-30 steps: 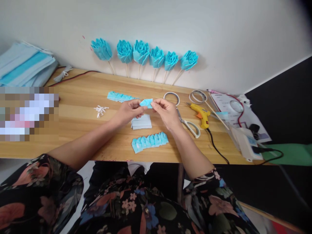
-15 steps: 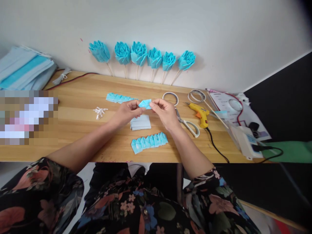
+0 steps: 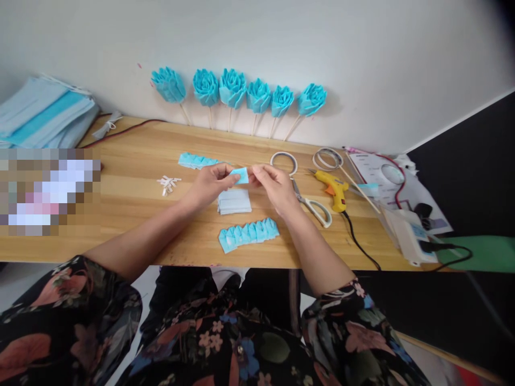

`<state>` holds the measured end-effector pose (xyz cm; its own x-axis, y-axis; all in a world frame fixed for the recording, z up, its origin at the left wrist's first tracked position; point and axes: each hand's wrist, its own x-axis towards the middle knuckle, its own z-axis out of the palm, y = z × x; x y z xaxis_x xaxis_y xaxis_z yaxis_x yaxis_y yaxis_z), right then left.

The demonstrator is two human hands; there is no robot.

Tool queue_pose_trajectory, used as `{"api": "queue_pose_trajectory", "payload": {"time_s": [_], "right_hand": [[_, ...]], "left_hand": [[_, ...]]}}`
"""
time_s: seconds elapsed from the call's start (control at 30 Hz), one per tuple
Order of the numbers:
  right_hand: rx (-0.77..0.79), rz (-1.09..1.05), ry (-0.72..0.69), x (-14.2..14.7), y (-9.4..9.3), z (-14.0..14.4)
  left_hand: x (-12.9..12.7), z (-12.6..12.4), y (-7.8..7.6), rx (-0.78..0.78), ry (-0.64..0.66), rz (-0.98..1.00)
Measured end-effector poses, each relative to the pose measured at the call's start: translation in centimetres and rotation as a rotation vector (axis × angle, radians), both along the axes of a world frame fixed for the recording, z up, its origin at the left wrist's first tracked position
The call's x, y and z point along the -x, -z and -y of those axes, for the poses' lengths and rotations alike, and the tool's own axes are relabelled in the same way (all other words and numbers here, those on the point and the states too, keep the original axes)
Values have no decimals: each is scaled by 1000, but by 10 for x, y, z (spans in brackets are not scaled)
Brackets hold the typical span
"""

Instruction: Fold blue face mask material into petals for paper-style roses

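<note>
Grip of left hand (image 3: 210, 185) pinches blue piece (image 3: 242, 175); right hand (image 3: 278, 187) curled beside it, hold unclear.

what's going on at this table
A person's left hand pinches a small blue piece, with the right hand close beside it, though whether that one touches is unclear. A stack of pale sheets and two folded blue strips lie on the table nearby. Six blue flowers lean against the wall.

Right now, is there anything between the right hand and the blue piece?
Nothing visible. The left hand holds the blue piece; the right hand is close beside its edge, though contact is hard to tell.
</note>
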<state>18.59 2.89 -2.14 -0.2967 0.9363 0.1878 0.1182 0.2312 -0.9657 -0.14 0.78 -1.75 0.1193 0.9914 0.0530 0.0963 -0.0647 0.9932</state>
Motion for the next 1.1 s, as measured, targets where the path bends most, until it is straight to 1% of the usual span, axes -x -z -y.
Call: {"api": "queue_pose_trajectory", "payload": {"time_s": [0.17,0.37,0.47,0.5,0.57,0.67,0.77,0.83,0.87,0.97,1.03,1.1], "right_hand": [[-23,61,-27,4,1,1],[-72,65,-11,8,0,4],[-100,53,-4,4,2,-1],[-110,40,15,0,2,-5],[-120,4,96,-10,-1,-15],[-104,-14,257,-34,-15,-30],[-219,155,368,-63,-34,-38],[-273,373,392,-80,-40,-37],[-283,499,413,-88,-41,-35],[-256,825,468,-103,-32,-25],[-226,927,462,-107,-22,-17],[-199,953,424,-108,-12,-9]], "left_hand": [[-1,1,-1,2,14,3],[1,1,0,17,-11,-3],[2,1,2,13,-36,-18],[2,1,2,5,-49,-25],[2,0,3,-8,-75,-36],[2,0,4,-6,-85,-45],[1,0,4,-3,-73,-46],[1,0,3,-5,-80,-33],[1,0,3,-6,-87,-28],[0,1,1,-15,-95,-23],[0,2,-1,-21,-88,-22],[-1,4,-3,-14,-81,-26]]}}
